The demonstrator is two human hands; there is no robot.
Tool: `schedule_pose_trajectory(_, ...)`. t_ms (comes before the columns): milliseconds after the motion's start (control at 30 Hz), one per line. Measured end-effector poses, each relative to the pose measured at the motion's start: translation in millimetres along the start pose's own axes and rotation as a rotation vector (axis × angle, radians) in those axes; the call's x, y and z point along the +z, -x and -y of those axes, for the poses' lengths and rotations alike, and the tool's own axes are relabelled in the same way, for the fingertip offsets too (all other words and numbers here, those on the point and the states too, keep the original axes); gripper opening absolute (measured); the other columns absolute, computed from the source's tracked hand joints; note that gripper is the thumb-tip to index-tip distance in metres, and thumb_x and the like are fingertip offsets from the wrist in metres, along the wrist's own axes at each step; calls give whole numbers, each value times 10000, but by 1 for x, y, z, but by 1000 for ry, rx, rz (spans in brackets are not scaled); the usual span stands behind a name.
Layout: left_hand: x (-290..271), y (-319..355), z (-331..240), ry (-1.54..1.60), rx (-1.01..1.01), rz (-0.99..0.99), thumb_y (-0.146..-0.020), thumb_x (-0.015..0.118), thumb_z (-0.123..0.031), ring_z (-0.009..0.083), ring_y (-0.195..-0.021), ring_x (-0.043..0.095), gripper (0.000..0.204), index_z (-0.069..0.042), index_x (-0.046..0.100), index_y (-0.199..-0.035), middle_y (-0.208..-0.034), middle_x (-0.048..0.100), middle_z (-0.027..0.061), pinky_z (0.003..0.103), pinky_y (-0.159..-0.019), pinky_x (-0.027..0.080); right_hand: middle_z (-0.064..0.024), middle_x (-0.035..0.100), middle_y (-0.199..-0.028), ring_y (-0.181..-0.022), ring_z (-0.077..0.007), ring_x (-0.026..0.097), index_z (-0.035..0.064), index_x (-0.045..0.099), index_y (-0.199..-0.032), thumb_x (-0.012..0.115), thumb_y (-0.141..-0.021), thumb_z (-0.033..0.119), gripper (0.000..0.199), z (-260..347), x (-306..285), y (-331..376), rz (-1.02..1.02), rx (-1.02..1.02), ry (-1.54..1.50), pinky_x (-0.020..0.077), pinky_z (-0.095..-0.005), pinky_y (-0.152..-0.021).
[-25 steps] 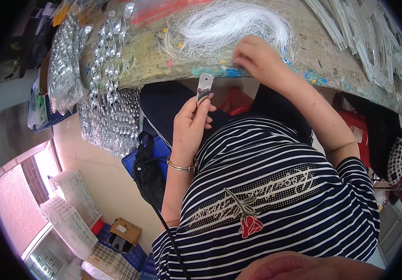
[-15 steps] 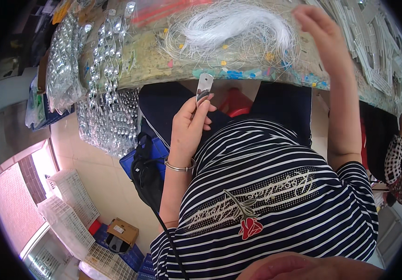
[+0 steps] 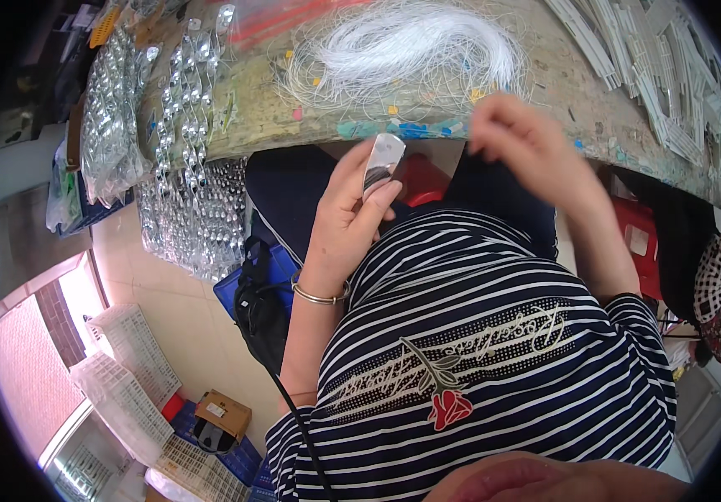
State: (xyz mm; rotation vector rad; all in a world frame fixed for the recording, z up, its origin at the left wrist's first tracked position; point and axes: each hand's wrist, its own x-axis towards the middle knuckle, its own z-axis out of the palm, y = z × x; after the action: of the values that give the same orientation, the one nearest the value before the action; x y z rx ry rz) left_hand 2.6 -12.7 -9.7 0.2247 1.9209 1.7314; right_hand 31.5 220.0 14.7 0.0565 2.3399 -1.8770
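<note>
My left hand [image 3: 354, 197] is closed round a shiny silver metal strip [image 3: 386, 153] with rounded corners, its free end pointing up toward the table edge. The strip's lower part is hidden in my fingers. To the right, my right hand [image 3: 521, 146] hangs in front of the table edge, slightly blurred. Its fingers are bent together, and whatever they may hold is too thin or blurred to make out. Just beyond it, a loose bundle of thin white string [image 3: 427, 50] lies on the worn table [image 3: 260, 125]. The two hands are apart.
Twisted silver strips [image 3: 189, 92] hang over the table's left edge, beside more in a clear plastic bag [image 3: 114, 125]. White flat strips [image 3: 662, 75] are piled at the right. White crates [image 3: 130, 351] and an open cardboard box [image 3: 222, 412] stand on the floor. Another person's checked sleeve [image 3: 710, 280] shows at far right.
My right hand has come down and left from above the table to near its front edge. My left hand has shifted slightly right, and the metal strip has turned and tilted.
</note>
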Motion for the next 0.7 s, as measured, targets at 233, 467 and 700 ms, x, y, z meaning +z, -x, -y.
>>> schedule_pose_trajectory(233,0,4,-4,56,-132,75,-866,606,-141,21,-602,515,193,-58,664,-1029,-820,647,1,157,-505,394,-3,547,-770,-678,-65,494,35,521,-912,490,-930,119,92,6,37,-9,140,23,-83,417,-185,-627)
schedule_pose_trajectory(467,-21,8,8,89,-128,-131,-861,623,-152,0,-485,419,158,-44,682,-961,-702,626,-8,144,-435,315,38,523,-773,-639,-27,406,74,531,-923,491,-934,148,85,-13,4,-8,-91,83,-92,330,-156,-599)
schedule_pose_trajectory(700,-25,7,10,79,-119,-209,-851,647,-179,-1,-474,411,163,-43,679,-934,-691,624,-8,148,-420,301,49,520,-763,-622,-18,367,76,533,-929,498,-931,169,100,-21,-11,1,-110,128,-1,291,-160,-558)
